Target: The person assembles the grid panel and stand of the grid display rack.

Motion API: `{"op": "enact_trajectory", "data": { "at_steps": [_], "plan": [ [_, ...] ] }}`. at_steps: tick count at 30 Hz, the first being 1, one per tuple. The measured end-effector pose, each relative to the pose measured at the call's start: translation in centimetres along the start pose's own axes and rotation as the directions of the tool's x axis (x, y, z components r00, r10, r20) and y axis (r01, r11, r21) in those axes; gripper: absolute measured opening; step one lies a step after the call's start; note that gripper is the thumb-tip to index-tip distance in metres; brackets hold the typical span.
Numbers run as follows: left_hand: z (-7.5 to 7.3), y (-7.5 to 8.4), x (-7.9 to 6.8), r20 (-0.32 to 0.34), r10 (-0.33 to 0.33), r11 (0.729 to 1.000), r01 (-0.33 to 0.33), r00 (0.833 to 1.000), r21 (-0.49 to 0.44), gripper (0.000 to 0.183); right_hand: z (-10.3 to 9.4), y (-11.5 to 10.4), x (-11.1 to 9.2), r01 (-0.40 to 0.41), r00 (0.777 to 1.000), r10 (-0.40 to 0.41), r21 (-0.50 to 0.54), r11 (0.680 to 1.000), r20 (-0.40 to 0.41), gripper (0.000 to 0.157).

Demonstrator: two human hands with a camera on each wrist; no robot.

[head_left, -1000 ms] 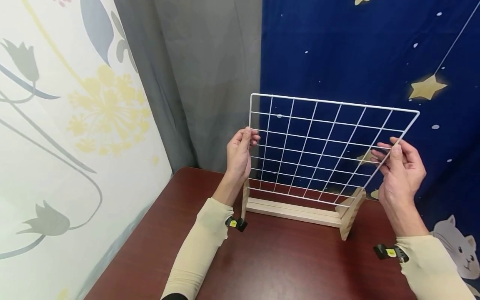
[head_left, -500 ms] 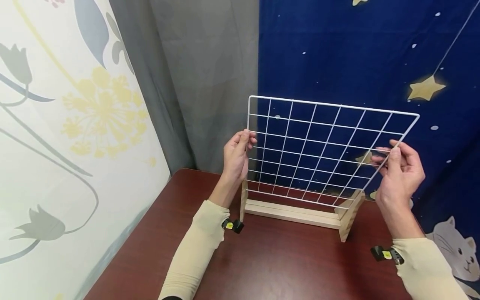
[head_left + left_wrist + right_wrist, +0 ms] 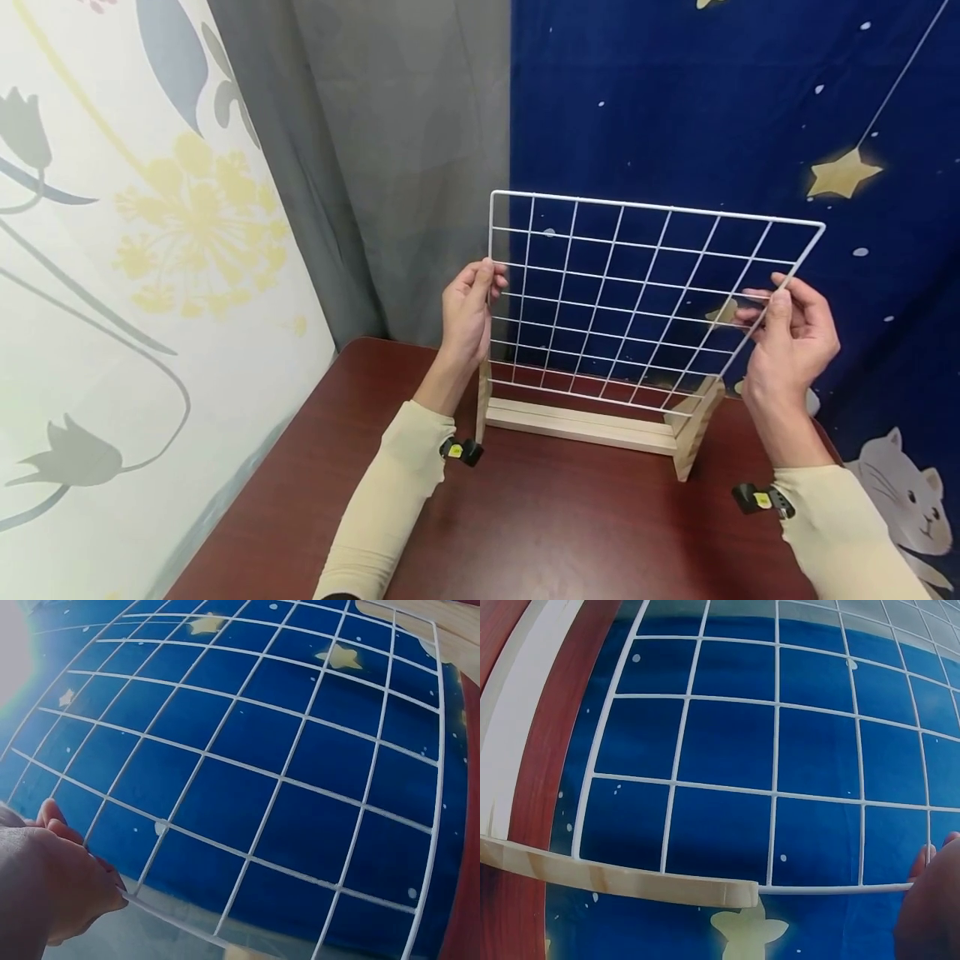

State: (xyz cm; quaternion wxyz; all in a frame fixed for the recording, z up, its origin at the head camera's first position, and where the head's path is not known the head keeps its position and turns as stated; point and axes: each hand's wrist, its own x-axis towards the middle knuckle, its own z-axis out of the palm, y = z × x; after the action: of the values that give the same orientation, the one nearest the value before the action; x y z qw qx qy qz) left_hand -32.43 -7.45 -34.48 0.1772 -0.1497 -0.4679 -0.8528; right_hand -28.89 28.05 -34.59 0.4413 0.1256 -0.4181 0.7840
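Observation:
Both hands hold a white wire grid panel [image 3: 606, 277] by its two sides, tilted over a light wooden stand [image 3: 581, 425]. My left hand [image 3: 467, 304] pinches the left side wire, thumb toward me and fingertips behind. On the opposite side wire, the thumb and fingers of my right hand [image 3: 793, 337] pinch a little below the top corner. The panel's lower edge overlaps the space between the stand's uprights, just above its rail. In the right wrist view, a wooden upright [image 3: 630, 881] runs along the panel's lower side wire.
The stand is on a dark red-brown table [image 3: 525, 517]. A grey curtain [image 3: 420, 150] and a blue star-patterned curtain [image 3: 675, 100] hang close behind. At the left is a white flower-patterned surface [image 3: 247, 367].
The head view drifts slightly, so everything sits a little further left. The panel, both hands and the stand keep nearly the same positions relative to each other.

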Motion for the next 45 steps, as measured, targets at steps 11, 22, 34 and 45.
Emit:
{"op": "enact_trajectory", "data": {
  "at_steps": [11, 22, 34, 45],
  "plan": [
    [-1.2, -0.8, -0.4, 0.006, -0.031, 0.999, 0.031, 1.0, 0.015, 0.02, 0.2, 0.2, -0.5, -0.014, 1.0, 0.014, -0.09, 0.996, -0.002, 0.028],
    [-2.4, -1.4, -1.1, -0.028, -0.008, 0.981, 0.013, 1.0, 0.194, 0.027, -0.2, 0.6, -1.2, -0.029, 0.999, 0.03, -0.072, 0.997, 0.017, 0.022],
    [-3.4, -2.3, -1.7, -0.023, -0.031, 0.962, 0.036, 0.999, 0.27, 0.026, -1.3, 1.6, -2.4, -0.024, 0.999, 0.028, -0.158, 0.987, 0.022, 0.02],
    [-4.6, -2.9, -1.6, -0.018, -0.015, 0.959, 0.019, 1.0, 0.281, 0.03, -1.7, 2.5, -3.1, -0.07, 0.996, 0.079, -0.192, 0.979, 0.039, 0.022]
  ]
}}
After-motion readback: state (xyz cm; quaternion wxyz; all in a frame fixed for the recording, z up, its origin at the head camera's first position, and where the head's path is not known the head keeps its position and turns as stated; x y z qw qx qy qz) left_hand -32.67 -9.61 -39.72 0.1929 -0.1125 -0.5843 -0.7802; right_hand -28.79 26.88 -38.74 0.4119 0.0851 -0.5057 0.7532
